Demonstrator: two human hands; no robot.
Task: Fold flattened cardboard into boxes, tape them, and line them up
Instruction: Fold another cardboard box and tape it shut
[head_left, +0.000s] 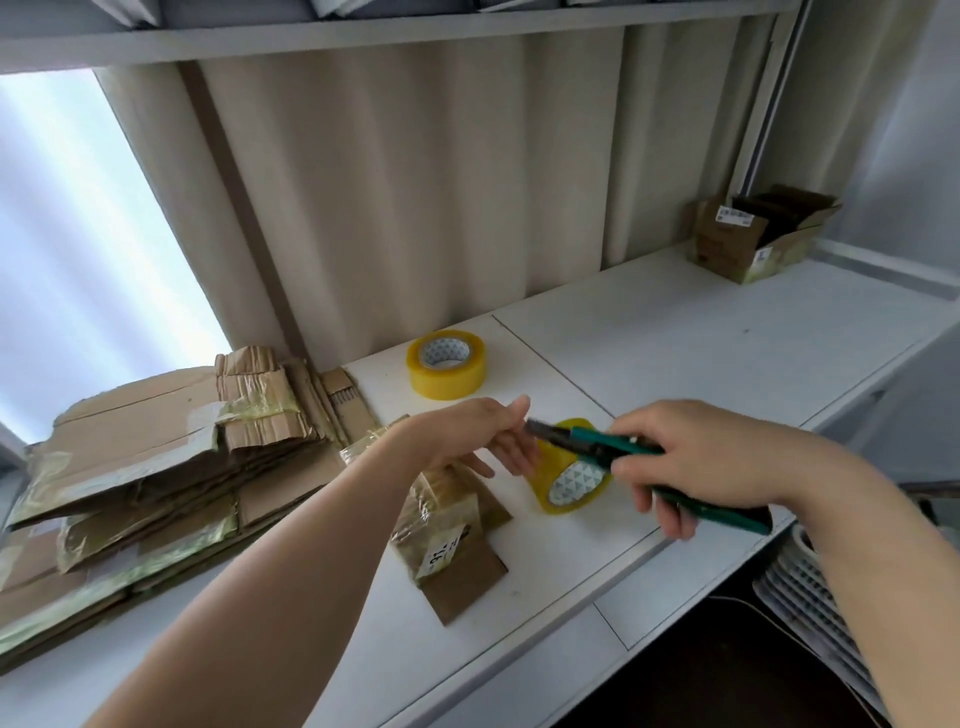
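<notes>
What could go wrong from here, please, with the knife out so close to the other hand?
1. The right hand grips the knife with its tip right beside the left hand; a slip could cut the fingers.
2. The tape stands tilted on edge under both hands, so a nudge might roll it toward the table edge.
3. The flattened box lies loose and could slide if bumped.
</notes>
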